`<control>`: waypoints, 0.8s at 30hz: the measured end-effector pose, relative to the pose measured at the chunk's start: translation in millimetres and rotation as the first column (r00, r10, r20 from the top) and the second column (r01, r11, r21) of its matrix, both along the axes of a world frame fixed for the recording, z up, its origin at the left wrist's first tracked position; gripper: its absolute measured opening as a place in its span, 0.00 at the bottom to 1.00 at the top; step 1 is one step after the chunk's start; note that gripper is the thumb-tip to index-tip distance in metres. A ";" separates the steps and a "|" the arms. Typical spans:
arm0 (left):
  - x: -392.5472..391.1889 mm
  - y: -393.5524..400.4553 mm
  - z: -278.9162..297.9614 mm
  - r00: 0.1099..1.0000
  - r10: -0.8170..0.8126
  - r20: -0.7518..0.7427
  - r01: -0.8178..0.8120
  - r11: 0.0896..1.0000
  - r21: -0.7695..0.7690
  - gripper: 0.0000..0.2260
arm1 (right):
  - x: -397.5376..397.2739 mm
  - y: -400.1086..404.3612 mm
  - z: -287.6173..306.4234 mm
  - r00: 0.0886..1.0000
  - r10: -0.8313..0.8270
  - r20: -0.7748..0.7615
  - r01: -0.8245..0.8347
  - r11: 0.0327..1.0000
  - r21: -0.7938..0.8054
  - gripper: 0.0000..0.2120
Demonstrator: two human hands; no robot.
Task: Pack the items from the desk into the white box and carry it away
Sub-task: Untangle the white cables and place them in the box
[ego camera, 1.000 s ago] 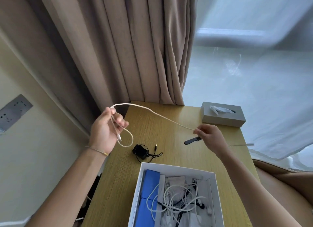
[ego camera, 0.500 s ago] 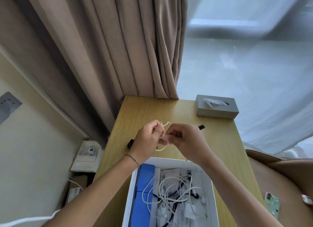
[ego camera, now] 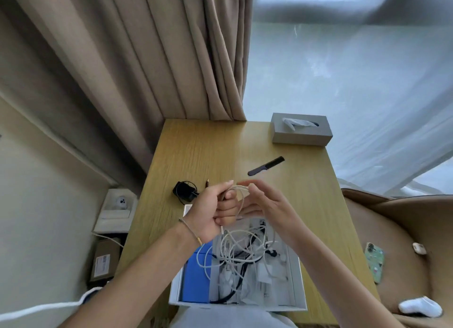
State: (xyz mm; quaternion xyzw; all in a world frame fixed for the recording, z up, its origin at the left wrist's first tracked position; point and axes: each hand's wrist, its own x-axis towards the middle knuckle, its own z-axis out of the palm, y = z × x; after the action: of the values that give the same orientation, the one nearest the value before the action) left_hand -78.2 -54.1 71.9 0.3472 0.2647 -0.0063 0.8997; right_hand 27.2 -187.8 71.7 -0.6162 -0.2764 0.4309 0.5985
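white box [ego camera: 301, 286], tangled cables [ego camera: 241, 250], blue case [ego camera: 196, 278]

White cable coiled over open white cardboard box [ego camera: 301, 283]

Looped white charging cable [ego camera: 241, 200] above box; black plastic comb [ego camera: 266, 166] and black adapter [ego camera: 184, 192] flat on desk.

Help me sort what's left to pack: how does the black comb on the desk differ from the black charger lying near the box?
The black comb is long, flat and slim; the black charger is a chunky block with a thin cord.
The comb lies in the open toward the tissue box; the charger sits by the left hand, near the desk's left edge.
Both are black, rest on the desk, and are outside the white box.
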 end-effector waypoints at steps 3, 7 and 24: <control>-3.4 -8.5 -17.9 0.994 0.102 -0.038 -0.104 0.993 -0.051 0.20 | -10.3 -13.1 -14.8 0.998 0.005 -0.056 -0.010 0.995 -0.094 0.17; -8.9 -21.2 -43.3 0.975 0.176 -0.136 -0.175 0.984 0.019 0.20 | -18.9 -25.5 -39.6 0.961 -0.134 -0.242 0.084 0.975 -0.204 0.16; -39.0 -35.2 -122.8 0.827 0.161 -0.539 0.558 -0.112 0.822 0.16 | -26.5 -38.8 -128.2 0.775 -0.044 0.631 0.467 0.713 -0.524 0.13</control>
State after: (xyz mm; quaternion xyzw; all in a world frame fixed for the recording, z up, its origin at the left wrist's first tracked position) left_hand -117.2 -89.3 -50.9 0.9110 0.3345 -0.0410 0.2378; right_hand 0.6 -226.6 -56.5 -0.9189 -0.1819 0.2000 0.2875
